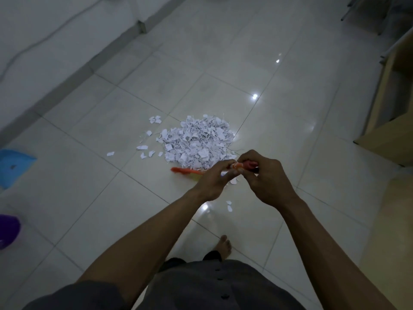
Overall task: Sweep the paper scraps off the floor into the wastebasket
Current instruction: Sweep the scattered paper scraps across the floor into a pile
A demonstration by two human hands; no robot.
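A heap of white paper scraps (197, 140) lies on the tiled floor in the middle of the view, with loose bits scattered to its left (143, 147) and a few near my feet (229, 206). An orange broom (184, 170) touches the floor at the heap's near edge. My left hand (214, 181) and my right hand (263, 175) both grip the top of its handle, close together. A purple wastebasket (9, 229) shows partly at the left edge.
A blue dustpan (13, 165) lies on the floor at the far left. A white wall with a grey skirting runs along the upper left. Wooden furniture (388, 108) stands at the right. My bare foot (223, 245) is on the tiles below.
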